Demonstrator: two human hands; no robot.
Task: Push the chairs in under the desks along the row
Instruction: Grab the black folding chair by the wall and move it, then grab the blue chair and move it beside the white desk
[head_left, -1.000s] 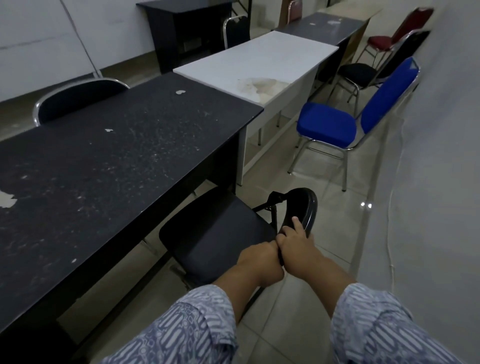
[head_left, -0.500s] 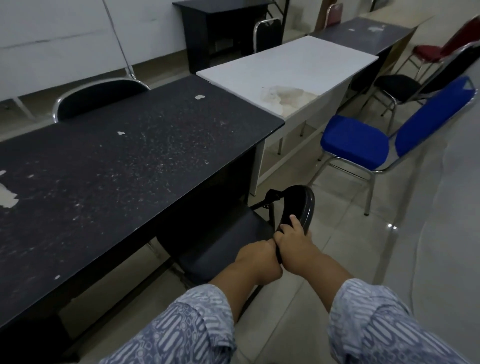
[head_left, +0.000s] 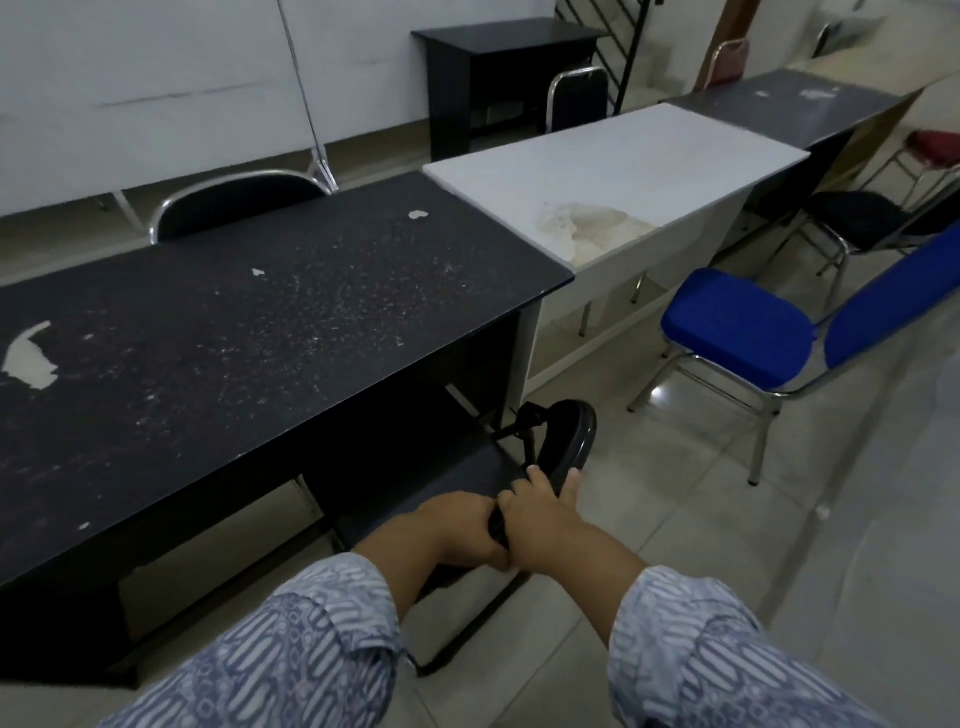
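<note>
Both hands, left (head_left: 457, 525) and right (head_left: 540, 519), grasping black chair (head_left: 415, 483) backrest; seat pointing upper left under dark tabletop (head_left: 234, 322).

sleeves (head_left: 291, 649): loose blue-grey fabric, white wavy batik-ish print (pretty busy pattern tbh) | cuffs: end mid-forearm | left hand (head_left: 457, 530) + right hand (head_left: 540, 512): bare, no rings or watch showing

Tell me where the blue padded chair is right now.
The blue padded chair with a chrome frame stands on the tiled floor at the right of the head view, pulled out from the white desk.
</note>
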